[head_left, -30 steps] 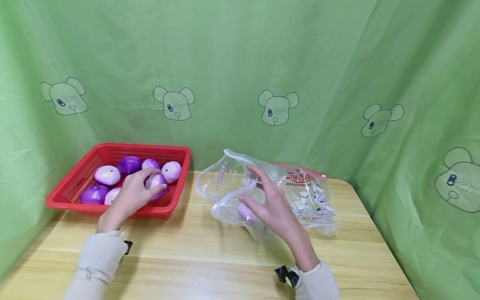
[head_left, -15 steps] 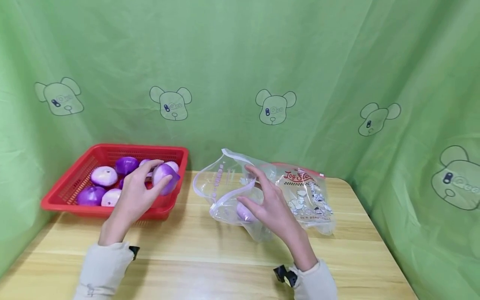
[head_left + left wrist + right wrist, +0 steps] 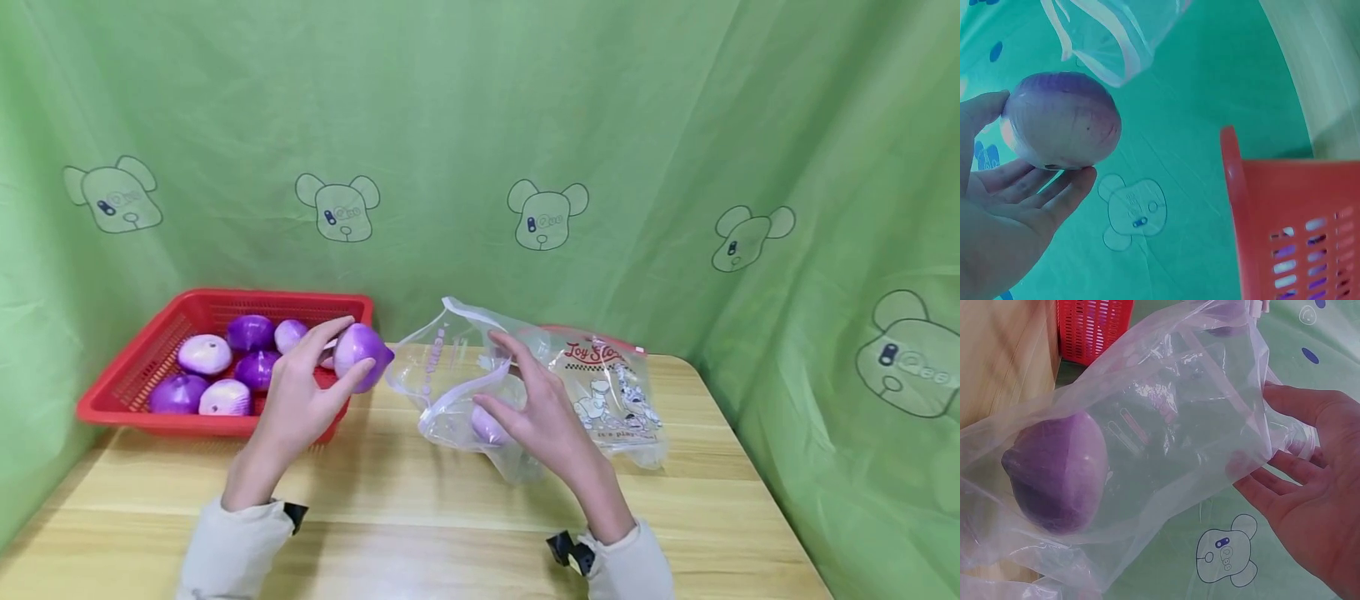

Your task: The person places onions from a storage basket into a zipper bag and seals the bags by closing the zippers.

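My left hand (image 3: 303,396) holds a purple-and-white onion (image 3: 360,358) between thumb and fingers, just right of the red basket. In the left wrist view that onion (image 3: 1063,122) sits at the fingertips, near the edge of a clear bag (image 3: 1110,31). My right hand (image 3: 551,417) grips the rim of the clear zip bag (image 3: 453,400), whose mouth gapes toward the left. Inside this bag lies another onion (image 3: 1060,472), low down and away from the mouth. The right wrist view shows the thumb (image 3: 1300,400) at the bag's edge.
The red basket (image 3: 217,423) at the left holds several more onions (image 3: 255,333). A second clear bag (image 3: 607,396), with printed red lettering and a red zip, lies at the right. Green curtain (image 3: 450,100) hangs behind the wooden table (image 3: 412,517).
My left hand has lifted the onion from the basket and carried it right, toward the bag's mouth. The right hand keeps its hold on the bag.
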Demonstrator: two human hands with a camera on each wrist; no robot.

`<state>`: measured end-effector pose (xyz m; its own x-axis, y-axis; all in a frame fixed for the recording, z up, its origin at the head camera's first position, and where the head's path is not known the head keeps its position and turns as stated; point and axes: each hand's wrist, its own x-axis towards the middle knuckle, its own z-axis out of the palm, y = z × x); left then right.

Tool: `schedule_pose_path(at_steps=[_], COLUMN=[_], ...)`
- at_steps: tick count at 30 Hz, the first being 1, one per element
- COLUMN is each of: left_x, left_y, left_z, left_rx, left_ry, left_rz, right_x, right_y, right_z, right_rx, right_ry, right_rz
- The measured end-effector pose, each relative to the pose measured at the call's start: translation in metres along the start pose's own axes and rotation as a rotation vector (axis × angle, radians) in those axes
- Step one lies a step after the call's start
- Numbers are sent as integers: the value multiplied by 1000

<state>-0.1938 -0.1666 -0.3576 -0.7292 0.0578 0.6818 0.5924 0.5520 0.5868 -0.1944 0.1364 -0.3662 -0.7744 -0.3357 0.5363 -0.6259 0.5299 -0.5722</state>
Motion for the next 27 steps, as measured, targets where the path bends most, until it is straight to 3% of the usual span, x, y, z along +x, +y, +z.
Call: schedule_pose_path(at_steps=[8,15,27], left_x=[-3,-7,-9], left_y=[7,8,10], left_z=[10,19,35], left_rx=[-82,-44,-37], left_ry=[10,16,-49], left_rz=[28,73,124], right_x=[-1,-1,-3], right_y=[-3,-6,-8], right_z=[2,3,2], right_rx=[2,-9,-14], right_ry=[-17,-37,-34], right_rz=[1,-23,-41])
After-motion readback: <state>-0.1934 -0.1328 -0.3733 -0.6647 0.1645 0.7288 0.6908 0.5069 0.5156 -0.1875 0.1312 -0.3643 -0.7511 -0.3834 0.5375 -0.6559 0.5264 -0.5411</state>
